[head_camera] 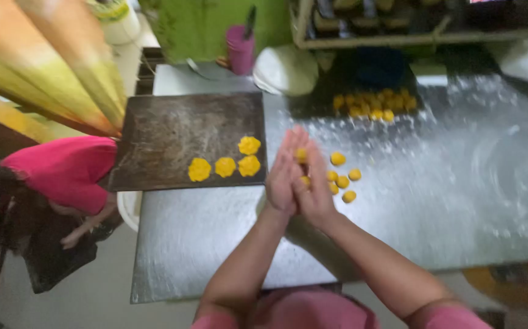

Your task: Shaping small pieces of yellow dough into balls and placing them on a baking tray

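Observation:
My left hand (281, 173) and my right hand (317, 183) are pressed palm to palm above a floured metal table (447, 201), with a small yellow dough ball (301, 155) squeezed between them. Several loose yellow dough balls (343, 181) lie on the table just right of my hands. To the left, a dark baking tray (172, 134) carries several flattened, flower-shaped yellow dough pieces (225, 166) near its front right corner.
A dark tray with several more yellow balls (373, 105) sits at the back. Behind it stand a white bowl (285, 70), a pink cup (239, 49) and a wooden rack (398, 24). A person in a pink top (63, 170) crouches at the left, under a yellow cloth (51, 67).

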